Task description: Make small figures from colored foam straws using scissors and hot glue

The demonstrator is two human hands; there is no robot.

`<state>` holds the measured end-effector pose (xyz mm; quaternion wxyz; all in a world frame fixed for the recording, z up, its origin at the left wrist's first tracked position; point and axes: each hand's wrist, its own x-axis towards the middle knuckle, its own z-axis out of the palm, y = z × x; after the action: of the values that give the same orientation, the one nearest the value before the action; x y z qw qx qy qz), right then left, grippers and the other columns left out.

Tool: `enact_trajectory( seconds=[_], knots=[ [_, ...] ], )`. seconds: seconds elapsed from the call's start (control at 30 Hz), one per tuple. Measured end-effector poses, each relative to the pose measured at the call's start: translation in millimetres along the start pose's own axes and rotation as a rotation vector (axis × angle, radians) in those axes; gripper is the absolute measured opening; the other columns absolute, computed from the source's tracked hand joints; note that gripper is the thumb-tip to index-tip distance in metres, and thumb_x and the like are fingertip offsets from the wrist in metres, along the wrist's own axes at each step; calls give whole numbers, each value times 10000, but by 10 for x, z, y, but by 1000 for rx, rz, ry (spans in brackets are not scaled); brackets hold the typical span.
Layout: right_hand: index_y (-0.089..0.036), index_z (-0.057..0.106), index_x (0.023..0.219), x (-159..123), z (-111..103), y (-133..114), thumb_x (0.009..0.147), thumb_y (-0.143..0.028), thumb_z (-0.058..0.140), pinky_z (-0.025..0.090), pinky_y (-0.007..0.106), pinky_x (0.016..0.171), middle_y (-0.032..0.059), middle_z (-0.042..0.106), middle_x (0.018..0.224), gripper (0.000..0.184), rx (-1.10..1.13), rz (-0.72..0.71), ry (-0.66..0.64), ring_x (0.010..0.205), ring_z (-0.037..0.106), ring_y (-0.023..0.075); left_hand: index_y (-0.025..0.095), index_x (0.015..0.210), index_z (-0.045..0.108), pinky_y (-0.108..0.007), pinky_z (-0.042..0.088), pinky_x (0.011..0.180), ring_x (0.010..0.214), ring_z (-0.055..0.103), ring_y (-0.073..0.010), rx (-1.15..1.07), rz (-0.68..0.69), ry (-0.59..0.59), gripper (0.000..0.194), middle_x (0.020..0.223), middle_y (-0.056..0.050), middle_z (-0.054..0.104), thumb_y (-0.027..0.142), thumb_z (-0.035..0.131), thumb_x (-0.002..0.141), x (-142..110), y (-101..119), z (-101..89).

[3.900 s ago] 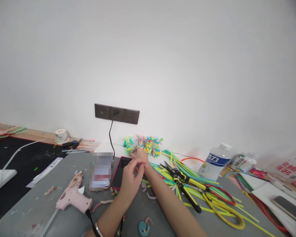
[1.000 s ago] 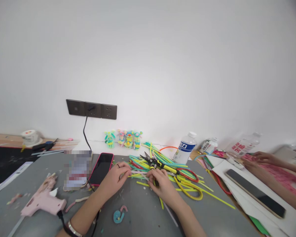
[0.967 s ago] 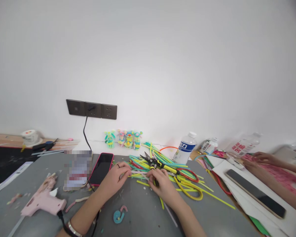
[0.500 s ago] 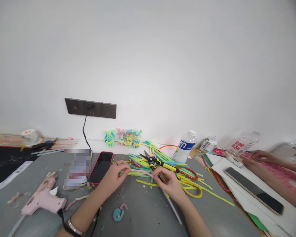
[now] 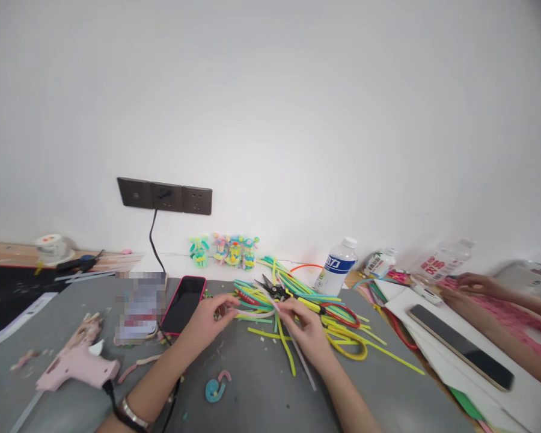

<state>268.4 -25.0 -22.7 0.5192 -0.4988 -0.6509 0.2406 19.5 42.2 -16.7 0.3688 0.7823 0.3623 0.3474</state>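
My left hand (image 5: 215, 316) pinches one end of a pale pink pipe cleaner (image 5: 255, 314), thumb against fingertips. The pipe cleaner bows slightly across to my right hand (image 5: 304, 325), whose closed fingers grip it too. A pale tail hangs below the right hand towards the table. Just behind the hands lie yellow-and-black snips (image 5: 304, 302), blades apart, on a pile of yellow and green pipe cleaners (image 5: 293, 355). Nearer me, a small coiled blue piece (image 5: 213, 391) with a pink bit rests on the grey tabletop (image 5: 256, 397).
To the left are a pink glue gun (image 5: 81, 364) with a black cord and a red-edged phone (image 5: 184, 304). Several small fuzzy figures (image 5: 234, 252) stand by the wall. A bottle (image 5: 338, 267) stands behind the pile. At right, another person's arms (image 5: 496, 319) reach in near a dark phone (image 5: 460, 346).
A yellow pipe cleaner now points towards me between the hands. The pale pink one's tail has swung left below my right hand, which has turned slightly. Both hands stay close together.
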Motion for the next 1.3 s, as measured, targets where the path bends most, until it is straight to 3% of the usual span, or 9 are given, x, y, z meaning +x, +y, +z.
enact_trajectory(
  seconds=[0.17, 0.33, 0.5, 0.67, 0.83, 1.07, 1.17, 1.3],
  knots=[
    [-205, 677, 918, -40, 165, -121, 984, -266, 499, 468, 295, 678, 50, 603, 790, 200, -229, -176, -138, 742, 595, 193, 169, 1072, 650, -249, 456, 622, 652, 596, -156, -118, -22, -21, 315, 768, -21, 694, 321, 661, 796, -8, 36, 1],
    [-212, 653, 902, -44, 172, -91, 986, -237, 493, 473, 303, 694, 56, 611, 823, 182, -306, -204, -159, 781, 601, 204, 168, 873, 702, -246, 441, 614, 681, 602, -168, -104, -8, -43, 182, 789, -49, 719, 331, 653, 809, -10, 115, -29],
    [-218, 661, 882, -26, 165, -41, 973, -249, 518, 479, 333, 723, 50, 615, 785, 172, -377, -201, -120, 782, 596, 219, 175, 800, 723, -236, 432, 596, 650, 585, -153, -94, 29, -44, 213, 768, -43, 713, 362, 630, 841, 0, 134, -39],
    [-205, 625, 918, -26, 37, 62, 954, -356, 531, 478, 321, 664, 38, 581, 759, 181, -477, -90, 42, 700, 591, 209, 173, 748, 721, -234, 403, 556, 574, 545, -138, -15, -17, -26, 255, 713, -31, 700, 383, 610, 843, 16, 24, -42],
    [-226, 559, 954, -68, -56, 193, 866, -379, 615, 365, 267, 500, -50, 517, 597, 186, -645, 111, -36, 517, 558, 184, 179, 772, 744, -243, 380, 566, 570, 521, -135, 109, -19, -34, 212, 729, -28, 700, 318, 599, 841, 10, -37, -58],
    [-258, 541, 891, -98, 27, 198, 781, -319, 691, 250, 240, 460, -38, 592, 579, 196, -843, 152, 5, 487, 589, 194, 197, 784, 768, -249, 357, 562, 591, 529, -153, 204, -53, -105, 249, 689, -19, 660, 348, 584, 857, -10, -29, -62],
    [-257, 532, 867, -93, 28, 195, 794, -250, 653, 254, 242, 471, -35, 585, 574, 141, -814, 159, 22, 492, 579, 189, 192, 756, 755, -249, 358, 560, 582, 521, -151, 187, -55, -99, 256, 674, -14, 645, 354, 586, 860, -8, -34, -62],
    [-240, 509, 827, -69, -56, 163, 809, -251, 603, 323, 248, 495, -44, 517, 585, 96, -577, 173, -14, 518, 531, 177, 192, 738, 724, -243, 366, 560, 552, 494, -132, 152, -40, -61, 253, 673, -1, 626, 350, 579, 873, 5, -37, -64]
  ],
)
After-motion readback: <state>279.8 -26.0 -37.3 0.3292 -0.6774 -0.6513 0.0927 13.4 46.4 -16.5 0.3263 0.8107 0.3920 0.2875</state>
